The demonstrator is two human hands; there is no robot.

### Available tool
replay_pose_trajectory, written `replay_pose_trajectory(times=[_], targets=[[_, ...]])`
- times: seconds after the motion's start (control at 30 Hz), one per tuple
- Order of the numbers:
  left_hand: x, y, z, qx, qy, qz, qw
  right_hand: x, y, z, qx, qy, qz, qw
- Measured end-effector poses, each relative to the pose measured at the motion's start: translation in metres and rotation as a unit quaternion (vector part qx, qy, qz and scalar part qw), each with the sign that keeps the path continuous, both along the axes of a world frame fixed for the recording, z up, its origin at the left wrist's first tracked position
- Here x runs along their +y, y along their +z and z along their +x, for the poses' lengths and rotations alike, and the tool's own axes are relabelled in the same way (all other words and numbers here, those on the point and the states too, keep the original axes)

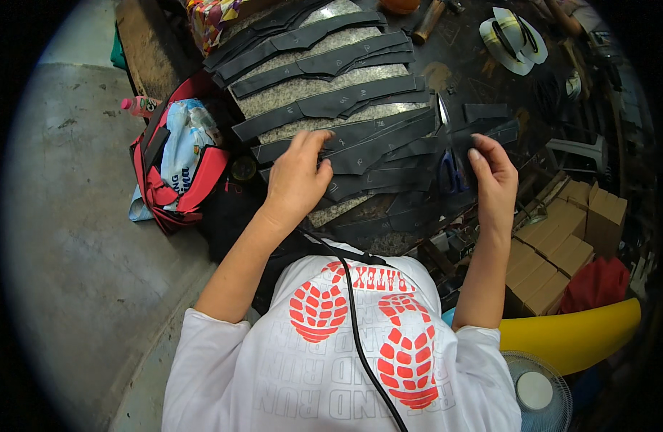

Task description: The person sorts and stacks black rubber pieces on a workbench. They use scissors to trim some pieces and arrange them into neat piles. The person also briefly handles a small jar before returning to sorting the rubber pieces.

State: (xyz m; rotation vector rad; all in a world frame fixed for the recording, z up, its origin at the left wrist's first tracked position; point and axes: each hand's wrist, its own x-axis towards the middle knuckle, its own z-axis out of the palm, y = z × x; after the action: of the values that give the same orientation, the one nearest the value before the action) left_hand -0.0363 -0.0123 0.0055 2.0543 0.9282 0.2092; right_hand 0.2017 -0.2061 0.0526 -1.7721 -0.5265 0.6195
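Several black curved cut pieces (346,99), like leather or stiff fabric with pale marks, lie in overlapping rows on a speckled slab (284,108). My left hand (297,176) is over the left end of a near row, its thumb and forefinger apart and some fingers curled out of sight. To the right, my right hand (495,173) has thumb and forefinger close together at the edge of a small black piece (462,142). Scissors with blue handles (452,174) lie between my hands, nearer the right one, blades pointing away.
A red bag (214,169) with a blue-and-white package stands left of the slab. Beyond are a wooden-handled tool (428,20) and a pale hat-shaped object (513,41). Cardboard boxes (554,252), a yellow curved surface (576,335) and a fan (536,392) sit at right. A black cable (354,309) crosses my shirt.
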Motion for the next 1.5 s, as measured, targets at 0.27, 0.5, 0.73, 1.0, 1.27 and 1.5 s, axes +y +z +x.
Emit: replay_pose_trajectory(times=[0.27, 0.5, 0.73, 1.0, 1.27, 1.5], targets=[[0.022, 0.009, -0.006, -0.290, -0.068, -0.332, 0.895, 0.042, 0.008, -0.045, 0.012, 0.326, -0.075, 0.942], [0.013, 0.004, -0.016, -0.117, 0.021, -0.476, 0.872, 0.059, -0.036, -0.027, -0.004, 0.298, -0.153, 0.942], [0.020, -0.002, -0.031, -0.035, 0.053, -0.370, 0.927, 0.055, -0.048, -0.012, -0.058, 0.240, -0.187, 0.951], [0.013, 0.036, -0.017, -0.166, -0.177, 0.068, 0.968, 0.068, 0.030, -0.039, -0.199, 0.379, -0.011, 0.904], [0.012, 0.020, -0.013, -0.307, 0.153, -0.457, 0.820, 0.075, 0.001, -0.047, 0.061, 0.240, 0.063, 0.967], [-0.019, -0.007, -0.013, -0.374, 0.248, -0.535, 0.716, 0.048, -0.058, -0.095, 0.220, 0.265, -0.044, 0.938]])
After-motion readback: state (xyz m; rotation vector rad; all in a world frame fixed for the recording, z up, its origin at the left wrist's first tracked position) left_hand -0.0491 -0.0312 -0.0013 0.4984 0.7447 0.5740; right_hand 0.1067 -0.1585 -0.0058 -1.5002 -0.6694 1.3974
